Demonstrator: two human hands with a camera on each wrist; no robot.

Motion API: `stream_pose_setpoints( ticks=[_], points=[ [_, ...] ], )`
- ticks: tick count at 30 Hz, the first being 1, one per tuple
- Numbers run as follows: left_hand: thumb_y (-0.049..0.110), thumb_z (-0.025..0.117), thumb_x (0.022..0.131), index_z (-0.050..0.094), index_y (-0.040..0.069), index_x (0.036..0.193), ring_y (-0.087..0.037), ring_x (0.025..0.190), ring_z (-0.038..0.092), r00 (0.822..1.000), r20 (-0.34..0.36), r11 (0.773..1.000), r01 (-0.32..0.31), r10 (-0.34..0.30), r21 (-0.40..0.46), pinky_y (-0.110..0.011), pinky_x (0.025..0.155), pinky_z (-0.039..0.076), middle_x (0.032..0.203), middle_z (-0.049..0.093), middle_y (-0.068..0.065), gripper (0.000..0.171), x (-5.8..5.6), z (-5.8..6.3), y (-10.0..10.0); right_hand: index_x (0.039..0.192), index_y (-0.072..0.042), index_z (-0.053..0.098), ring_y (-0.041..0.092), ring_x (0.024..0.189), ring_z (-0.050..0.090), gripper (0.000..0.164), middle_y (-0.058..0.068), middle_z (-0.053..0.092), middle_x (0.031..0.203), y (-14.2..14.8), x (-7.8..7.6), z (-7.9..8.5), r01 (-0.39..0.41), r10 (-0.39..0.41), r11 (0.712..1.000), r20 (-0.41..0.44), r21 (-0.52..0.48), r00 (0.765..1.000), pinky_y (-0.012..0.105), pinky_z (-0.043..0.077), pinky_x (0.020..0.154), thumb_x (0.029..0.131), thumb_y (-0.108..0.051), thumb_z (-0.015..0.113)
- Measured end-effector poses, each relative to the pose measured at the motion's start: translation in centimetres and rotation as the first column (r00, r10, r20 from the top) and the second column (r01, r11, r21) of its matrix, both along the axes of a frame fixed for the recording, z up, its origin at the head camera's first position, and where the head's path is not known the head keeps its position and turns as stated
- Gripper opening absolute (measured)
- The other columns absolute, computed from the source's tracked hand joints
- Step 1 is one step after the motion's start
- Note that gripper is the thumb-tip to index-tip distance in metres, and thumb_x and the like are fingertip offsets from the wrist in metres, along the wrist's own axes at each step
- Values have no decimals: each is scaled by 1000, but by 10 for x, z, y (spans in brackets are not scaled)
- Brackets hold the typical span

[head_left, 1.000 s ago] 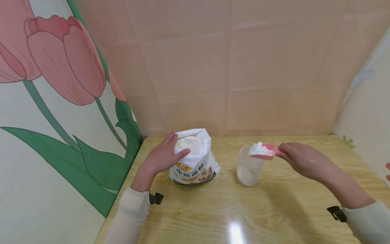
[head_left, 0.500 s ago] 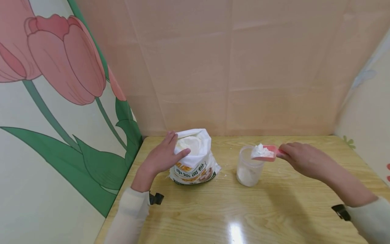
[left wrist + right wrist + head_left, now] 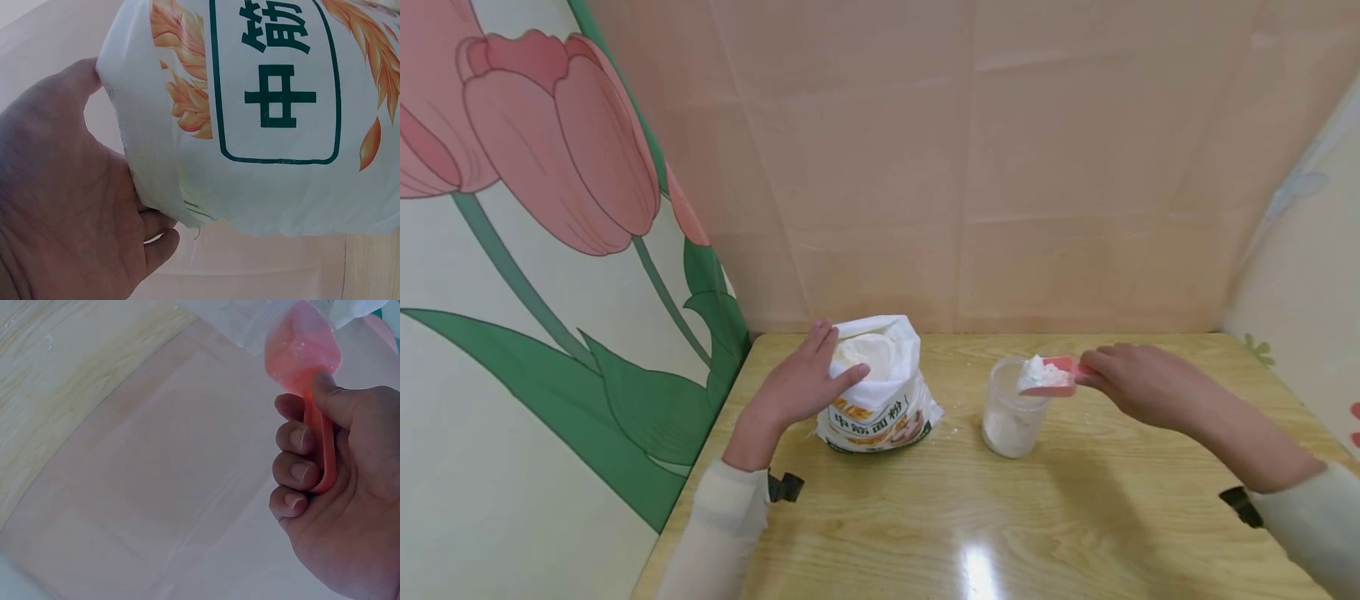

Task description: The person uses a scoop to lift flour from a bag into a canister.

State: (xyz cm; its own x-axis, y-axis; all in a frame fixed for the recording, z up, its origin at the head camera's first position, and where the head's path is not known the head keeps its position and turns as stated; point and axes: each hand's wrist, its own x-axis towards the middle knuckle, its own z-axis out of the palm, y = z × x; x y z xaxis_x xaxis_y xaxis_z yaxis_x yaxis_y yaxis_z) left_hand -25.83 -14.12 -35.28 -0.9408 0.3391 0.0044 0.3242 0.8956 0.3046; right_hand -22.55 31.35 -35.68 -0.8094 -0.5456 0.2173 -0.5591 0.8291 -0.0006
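Observation:
A white flour bag [image 3: 880, 417] with its top folded back stands on the left of the table, pale flour showing in its mouth. My left hand [image 3: 805, 375] holds the bag's rim at its left side, thumb lying across the front edge. In the left wrist view, some fingertips [image 3: 161, 247] pass behind the printed bag. My right hand [image 3: 1138, 387] grips the handle of a pink scoop [image 3: 303, 350], fingers curled round it. White flour [image 3: 1040, 372] heaps at the scoop's front end, which overlaps the mouth of a clear plastic jar [image 3: 1011, 429] with some flour inside.
The wooden table [image 3: 880, 517] carries small specks of flour between bag and jar. A beige sheet [image 3: 962, 208] hangs along the back edge. Walls with painted flowers [image 3: 557, 150] rise on the left and right.
The scoop has dipped slightly and shifted a little to the right, still level with its flour over the jar. My left hand and the bag stay where they were.

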Motion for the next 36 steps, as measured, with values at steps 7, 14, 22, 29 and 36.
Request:
stream_pose_setpoints(
  ticks=[7,14,22,29,36],
  points=[
    [83,28,92,13,4,162,-22,157,0,1000,-3,1000,-3,3,7,-48,123,20,171,3,-10,107,1,3,2,82,-17,56,13,64,44,22,-8,47,71,-8,-5,12,24,-29,998,81,62,996,34,40,60,97,-27,68],
    [84,29,91,14,4,162,-22,157,1,1000,-8,1000,-2,2,14,-49,123,21,171,5,-11,108,1,4,3,81,-18,57,14,62,44,22,-7,49,70,-14,-9,22,23,-35,995,123,97,992,34,39,58,98,-26,66],
    [83,30,92,14,5,162,-22,157,1,1000,3,1000,1,-1,14,-49,123,22,171,4,-10,106,3,1,4,76,-17,53,16,60,46,23,-5,50,69,-26,-12,32,5,-29,985,133,173,991,37,42,56,95,-15,67],
    [82,29,93,14,5,162,-22,157,2,1000,1,1000,-6,6,4,-48,123,22,171,4,-10,105,4,0,5,77,-16,55,16,63,48,22,-4,51,70,-32,-15,40,5,-45,975,176,223,983,39,44,58,96,-19,67],
    [82,28,93,13,4,162,-23,157,2,1000,1,1000,-3,3,14,-49,123,23,171,3,-10,105,4,1,3,75,-15,55,15,62,48,24,-4,51,68,-36,-17,46,-20,-20,968,158,250,987,38,44,56,94,-19,68]
  ],
)
